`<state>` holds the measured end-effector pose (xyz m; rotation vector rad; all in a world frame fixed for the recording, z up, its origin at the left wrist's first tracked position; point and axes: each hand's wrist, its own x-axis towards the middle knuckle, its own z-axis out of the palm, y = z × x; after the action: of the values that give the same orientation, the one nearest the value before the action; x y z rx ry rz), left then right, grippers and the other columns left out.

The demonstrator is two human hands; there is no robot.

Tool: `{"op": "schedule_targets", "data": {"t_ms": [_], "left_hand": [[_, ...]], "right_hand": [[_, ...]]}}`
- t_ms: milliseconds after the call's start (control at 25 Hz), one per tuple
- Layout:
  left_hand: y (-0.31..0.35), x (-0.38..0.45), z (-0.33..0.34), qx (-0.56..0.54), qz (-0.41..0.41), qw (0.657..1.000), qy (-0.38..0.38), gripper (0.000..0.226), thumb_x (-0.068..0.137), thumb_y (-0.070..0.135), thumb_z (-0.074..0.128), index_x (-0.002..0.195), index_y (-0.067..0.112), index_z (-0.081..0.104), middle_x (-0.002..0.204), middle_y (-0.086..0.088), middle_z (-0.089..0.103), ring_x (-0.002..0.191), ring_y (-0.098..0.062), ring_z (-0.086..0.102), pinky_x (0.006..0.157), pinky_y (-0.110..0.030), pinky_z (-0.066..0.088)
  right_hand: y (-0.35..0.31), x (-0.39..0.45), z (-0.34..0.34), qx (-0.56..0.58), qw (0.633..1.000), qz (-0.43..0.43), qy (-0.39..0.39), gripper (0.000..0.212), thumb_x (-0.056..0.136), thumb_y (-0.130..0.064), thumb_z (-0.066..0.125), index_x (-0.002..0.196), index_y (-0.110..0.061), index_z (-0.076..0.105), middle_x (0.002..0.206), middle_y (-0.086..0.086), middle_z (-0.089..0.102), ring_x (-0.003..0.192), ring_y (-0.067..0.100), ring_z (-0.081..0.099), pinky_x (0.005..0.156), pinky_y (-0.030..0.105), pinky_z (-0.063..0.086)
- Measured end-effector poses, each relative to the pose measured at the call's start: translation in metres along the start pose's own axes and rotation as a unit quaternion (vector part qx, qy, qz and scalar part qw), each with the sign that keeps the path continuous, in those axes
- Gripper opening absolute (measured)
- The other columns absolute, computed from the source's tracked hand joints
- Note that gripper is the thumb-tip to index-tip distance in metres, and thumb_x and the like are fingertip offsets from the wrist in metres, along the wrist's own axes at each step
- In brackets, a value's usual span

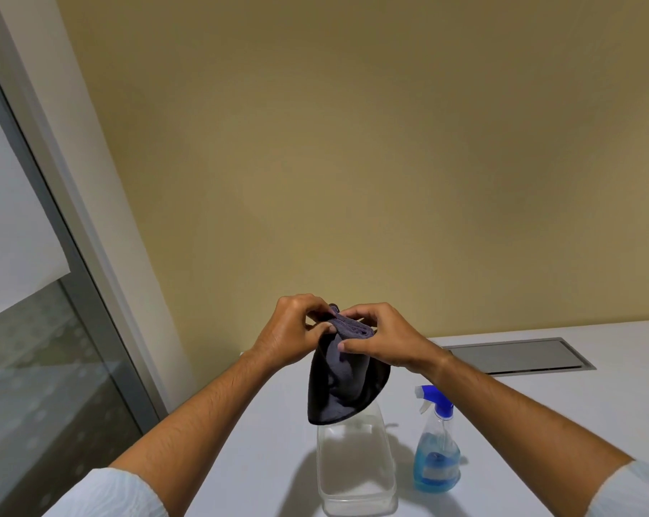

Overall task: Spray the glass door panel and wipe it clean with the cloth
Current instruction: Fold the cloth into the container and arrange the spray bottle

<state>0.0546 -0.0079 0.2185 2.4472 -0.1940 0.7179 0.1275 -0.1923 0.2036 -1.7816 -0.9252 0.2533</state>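
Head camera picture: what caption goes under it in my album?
Both hands fold a dark cloth above a clear tub.

A single wide-angle view is taken from head height, aimed forward and slightly down. The hands (337, 337) are seen close, near the lower centre, above the white surface (539, 423); the wall (352, 162) fills the upper frame.
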Motion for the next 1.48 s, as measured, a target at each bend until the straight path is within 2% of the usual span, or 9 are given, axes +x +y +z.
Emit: {"op": "schedule_targets", "data": {"t_ms": [120,240,320,440,680,1000,1160,1360,1480], "left_hand": [[-0.003,0.001,-0.004,0.048,0.028,0.998,-0.041,0.031,0.079,0.017,0.076,0.109,0.016,0.068,0.096,0.005,0.062,0.086,-0.008,0.06,0.065,-0.016,0.055],[-0.007,0.003,-0.007,0.131,0.042,0.987,-0.087,0.038,0.083,0.031,0.072,0.119,0.019,0.065,0.11,0.005,0.053,0.101,-0.01,0.053,0.081,-0.025,0.052],[-0.007,0.003,-0.008,0.149,0.055,0.982,-0.099,0.03,0.083,0.033,0.07,0.109,0.017,0.068,0.113,0.003,0.054,0.106,-0.012,0.05,0.087,-0.03,0.049],[-0.006,0.002,-0.01,0.135,0.078,0.983,-0.094,0.02,0.083,0.029,0.067,0.093,0.012,0.067,0.102,0.001,0.059,0.095,-0.015,0.053,0.082,-0.034,0.049],[-0.004,-0.001,-0.014,0.079,0.075,0.993,-0.054,0.025,0.081,0.032,0.057,0.082,0.009,0.066,0.08,0.001,0.063,0.076,-0.014,0.055,0.072,-0.031,0.049],[-0.005,0.002,-0.029,-0.012,0.008,0.997,0.071,0.015,0.079,0.024,0.066,0.081,0.01,0.069,0.079,0.005,0.068,0.079,-0.016,0.065,0.081,-0.037,0.056],[-0.007,0.001,-0.035,-0.027,-0.006,0.996,0.091,0.013,0.08,0.024,0.065,0.081,0.012,0.07,0.079,0.005,0.068,0.079,-0.014,0.066,0.084,-0.033,0.057],[-0.028,-0.009,-0.044,-0.034,-0.079,0.991,0.104,0.007,0.081,0.023,0.07,0.077,0.017,0.07,0.079,0.006,0.07,0.082,-0.008,0.068,0.071,-0.025,0.053],[-0.044,-0.023,-0.05,-0.055,-0.149,0.986,0.055,0.011,0.081,0.008,0.072,0.077,0.018,0.071,0.079,0.003,0.074,0.075,-0.004,0.068,0.072,-0.02,0.048]], "right_hand": [[0.002,0.006,-0.001,-0.026,1.0,0.002,0.006,0.031,0.072,-0.007,0.077,0.101,-0.02,0.076,0.093,-0.004,0.076,0.091,0.015,0.071,0.084,0.035,0.056],[0.0,0.007,-0.003,-0.038,0.999,-0.005,0.001,0.031,0.071,-0.005,0.075,0.098,-0.021,0.074,0.092,-0.002,0.076,0.087,0.012,0.071,0.081,0.032,0.058],[-0.001,0.007,-0.003,-0.024,1.0,-0.006,0.004,0.034,0.07,-0.004,0.075,0.097,-0.023,0.069,0.091,0.002,0.074,0.08,0.009,0.069,0.075,0.029,0.057],[-0.001,0.006,-0.003,0.01,1.0,-0.003,0.015,0.041,0.069,-0.002,0.076,0.1,-0.025,0.062,0.09,0.01,0.072,0.074,0.01,0.066,0.071,0.03,0.053],[0.003,0.0,-0.006,0.053,0.998,0.012,-0.01,0.056,0.068,-0.018,0.089,0.117,-0.023,0.063,0.106,0.003,0.073,0.099,0.014,0.07,0.087,0.034,0.059],[0.029,-0.018,0.006,0.041,0.996,0.058,-0.056,0.055,0.068,-0.018,0.09,0.115,-0.026,0.063,0.109,-0.01,0.073,0.101,0.003,0.067,0.083,0.02,0.052],[0.037,-0.015,0.012,0.006,0.996,0.073,-0.048,0.054,0.069,-0.021,0.088,0.116,-0.024,0.062,0.109,-0.006,0.073,0.101,0.007,0.066,0.088,0.026,0.055],[0.044,-0.009,0.009,-0.034,0.996,0.074,-0.019,0.034,0.067,-0.027,0.087,0.092,-0.013,0.069,0.09,0.005,0.075,0.08,0.011,0.067,0.073,0.035,0.056],[0.038,-0.005,0.002,-0.044,0.995,0.082,-0.041,0.025,0.069,-0.023,0.086,0.084,-0.01,0.07,0.082,0.009,0.073,0.072,0.012,0.065,0.064,0.034,0.052]]}}
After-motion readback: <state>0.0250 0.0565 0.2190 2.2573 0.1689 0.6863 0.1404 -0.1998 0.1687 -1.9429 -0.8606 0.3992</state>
